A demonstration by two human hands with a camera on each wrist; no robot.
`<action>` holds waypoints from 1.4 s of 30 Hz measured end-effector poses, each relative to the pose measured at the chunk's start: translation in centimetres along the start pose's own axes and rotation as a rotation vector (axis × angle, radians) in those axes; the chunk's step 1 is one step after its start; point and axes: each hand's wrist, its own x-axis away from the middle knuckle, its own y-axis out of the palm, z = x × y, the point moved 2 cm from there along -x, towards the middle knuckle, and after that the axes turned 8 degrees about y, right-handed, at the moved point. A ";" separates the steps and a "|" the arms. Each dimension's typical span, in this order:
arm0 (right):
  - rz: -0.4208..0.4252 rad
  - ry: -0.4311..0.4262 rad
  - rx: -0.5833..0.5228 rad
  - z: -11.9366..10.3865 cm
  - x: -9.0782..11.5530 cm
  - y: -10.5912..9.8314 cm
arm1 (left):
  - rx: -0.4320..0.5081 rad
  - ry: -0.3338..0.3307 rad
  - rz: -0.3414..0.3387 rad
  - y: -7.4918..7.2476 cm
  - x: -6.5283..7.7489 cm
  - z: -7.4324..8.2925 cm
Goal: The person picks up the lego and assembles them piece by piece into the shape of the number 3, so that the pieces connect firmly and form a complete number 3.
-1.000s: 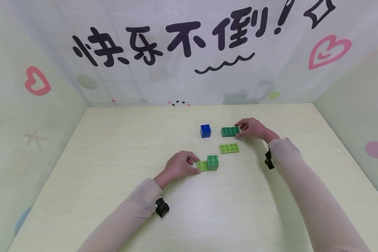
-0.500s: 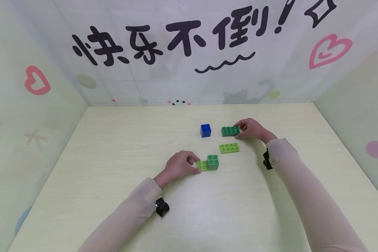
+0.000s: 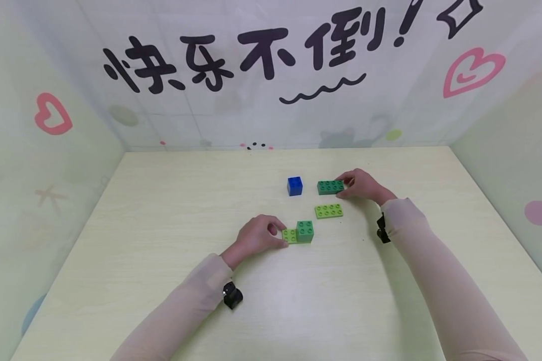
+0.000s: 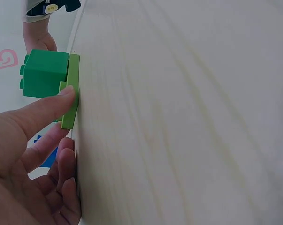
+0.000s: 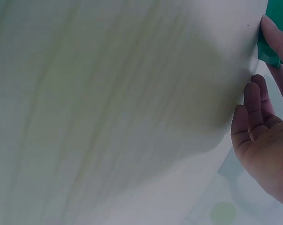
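My left hand (image 3: pixel 258 234) pinches the left end of a flat lime-green building block (image 3: pixel 289 235) between thumb and forefinger. A square green block (image 3: pixel 304 230) stands on that lime piece's right end; the left wrist view also shows the green block (image 4: pixel 45 72) seated there. At the back right, my right hand (image 3: pixel 363 184) pinches the right end of a long dark green block (image 3: pixel 330 187) lying on the table. In the right wrist view, thumb and forefinger lie along the end of the dark green block (image 5: pixel 275 35), whose far part is out of frame.
A small blue block (image 3: pixel 294 186) stands left of the dark green one. Another flat lime-green block (image 3: pixel 328 211) lies between the two held pieces. The pale wooden table (image 3: pixel 171 200) meets a printed wall (image 3: pixel 217 120) at the back, with walls on both sides.
My right hand has shifted slightly to the left over the end of the dark green block. The left hand and the blocks look still.
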 end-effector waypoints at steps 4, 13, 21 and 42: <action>0.000 -0.002 -0.005 -0.1 0.1 -0.1 | 0.002 -0.010 -0.001 0.0 -0.1 -0.1; 0.002 0.012 0.002 -0.2 0.4 -0.1 | 0.006 -0.011 -0.006 0.0 -0.1 0.0; 0.007 0.020 0.013 -0.3 0.8 -0.2 | -0.001 -0.018 -0.006 0.1 -0.1 0.0; 0.066 -0.041 0.036 -1.5 3.1 -1.2 | 0.003 -0.019 0.001 0.1 0.0 0.2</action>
